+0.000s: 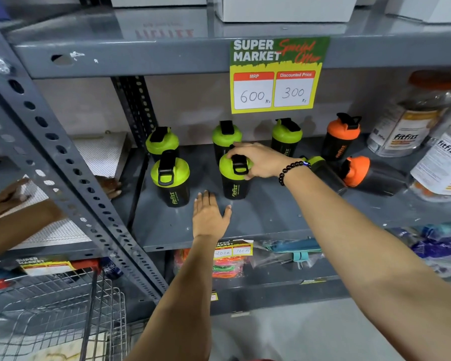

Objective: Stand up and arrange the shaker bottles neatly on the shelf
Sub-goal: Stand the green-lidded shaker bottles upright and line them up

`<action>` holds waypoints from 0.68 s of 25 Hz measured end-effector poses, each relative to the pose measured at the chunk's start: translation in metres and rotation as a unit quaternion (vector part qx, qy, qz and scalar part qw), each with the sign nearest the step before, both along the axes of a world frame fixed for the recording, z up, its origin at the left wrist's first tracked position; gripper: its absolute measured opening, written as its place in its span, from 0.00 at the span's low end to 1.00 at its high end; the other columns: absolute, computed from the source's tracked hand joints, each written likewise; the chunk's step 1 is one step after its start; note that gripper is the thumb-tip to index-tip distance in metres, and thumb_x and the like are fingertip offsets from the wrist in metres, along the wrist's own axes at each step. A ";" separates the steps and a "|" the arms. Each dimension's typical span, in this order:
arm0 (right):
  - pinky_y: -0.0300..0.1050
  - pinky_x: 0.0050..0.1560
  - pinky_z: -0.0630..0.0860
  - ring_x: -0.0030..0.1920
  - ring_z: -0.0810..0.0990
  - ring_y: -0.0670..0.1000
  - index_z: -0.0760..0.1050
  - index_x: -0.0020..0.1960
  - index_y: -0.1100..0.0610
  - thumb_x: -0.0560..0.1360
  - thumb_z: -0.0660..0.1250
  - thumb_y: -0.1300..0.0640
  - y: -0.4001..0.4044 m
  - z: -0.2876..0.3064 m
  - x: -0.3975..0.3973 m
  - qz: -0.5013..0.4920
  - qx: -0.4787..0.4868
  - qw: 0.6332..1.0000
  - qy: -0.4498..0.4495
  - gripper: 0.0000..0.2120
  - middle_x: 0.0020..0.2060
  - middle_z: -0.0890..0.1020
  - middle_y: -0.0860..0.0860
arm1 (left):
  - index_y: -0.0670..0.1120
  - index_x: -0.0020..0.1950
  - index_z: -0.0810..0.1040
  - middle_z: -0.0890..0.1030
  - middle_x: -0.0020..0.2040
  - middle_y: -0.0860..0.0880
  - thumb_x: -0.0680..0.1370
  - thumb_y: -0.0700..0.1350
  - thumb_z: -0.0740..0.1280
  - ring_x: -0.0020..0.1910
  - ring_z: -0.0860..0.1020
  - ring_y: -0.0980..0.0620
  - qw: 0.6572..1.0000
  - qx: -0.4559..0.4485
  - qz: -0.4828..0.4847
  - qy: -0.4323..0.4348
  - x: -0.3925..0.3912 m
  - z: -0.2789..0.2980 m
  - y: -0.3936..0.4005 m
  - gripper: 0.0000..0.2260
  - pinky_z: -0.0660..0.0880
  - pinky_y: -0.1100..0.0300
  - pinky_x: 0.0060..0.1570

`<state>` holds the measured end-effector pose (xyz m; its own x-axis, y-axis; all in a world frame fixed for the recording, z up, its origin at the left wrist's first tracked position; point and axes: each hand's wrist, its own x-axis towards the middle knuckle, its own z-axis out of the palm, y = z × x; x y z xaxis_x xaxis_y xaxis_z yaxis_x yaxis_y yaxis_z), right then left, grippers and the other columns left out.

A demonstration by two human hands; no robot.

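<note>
Several black shaker bottles stand on the grey shelf point(284, 217). My right hand point(258, 160) grips the lid of an upright green-lidded shaker point(233, 187) at the front middle. My left hand point(210, 216) lies flat and open on the shelf just in front of it. Another green-lidded shaker point(171, 182) stands to the left. Three green-lidded ones line the back: point(162, 143), point(225, 135), point(287, 136). An orange-lidded shaker point(341, 138) stands at the back right. An orange-lidded shaker point(367, 175) lies on its side, and a green-lidded one point(319, 165) lies partly hidden behind my right wrist.
A price sign point(274, 74) hangs from the shelf above. Large Fitfizz jars point(406, 126) crowd the right end. A slanted grey upright point(71, 178) crosses the left. Another person's hand point(110, 185) and arm reach in from the left. A wire cart point(50, 313) stands lower left.
</note>
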<state>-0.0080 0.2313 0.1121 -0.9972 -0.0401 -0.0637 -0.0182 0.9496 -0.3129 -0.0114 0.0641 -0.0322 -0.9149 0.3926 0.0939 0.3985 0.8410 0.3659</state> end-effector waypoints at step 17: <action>0.54 0.68 0.66 0.72 0.62 0.61 0.54 0.75 0.51 0.70 0.67 0.67 0.037 -0.027 0.058 -0.177 -0.069 0.977 0.100 0.39 0.73 0.62 0.59 | 0.39 0.70 0.66 0.69 0.72 0.41 0.80 0.55 0.55 0.74 0.62 0.44 0.999 0.016 -0.009 0.035 0.033 0.005 0.011 0.25 0.54 0.52 0.76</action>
